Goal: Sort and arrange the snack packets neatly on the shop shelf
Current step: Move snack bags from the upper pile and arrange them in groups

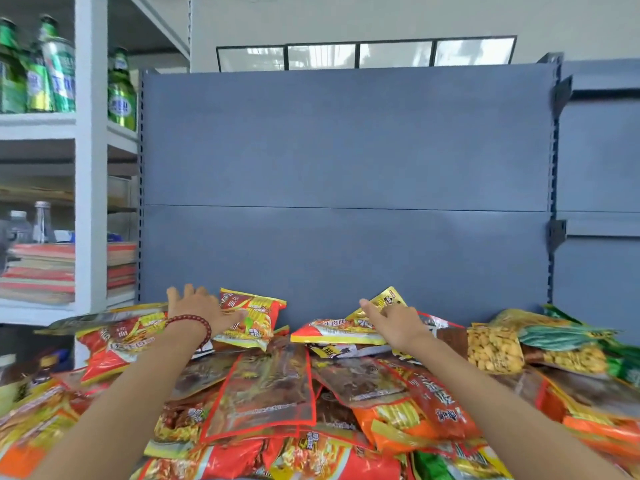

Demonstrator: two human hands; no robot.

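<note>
Two hands sorting: my left hand splayed loose on noodle packet, right hand at gold packet, grip unclear.

I am stretching both bare forearms forward. My left hand is spreading flat, fingers straight and thumb angled out to the right. My right hand is reaching out, thumb pointing up-left; its grip is unclear.

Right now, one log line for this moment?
phase: sorting | left hand: touches red-yellow packet, fingers straight | right hand: at gold packet, grip unclear | packet pile: unsorted
</note>
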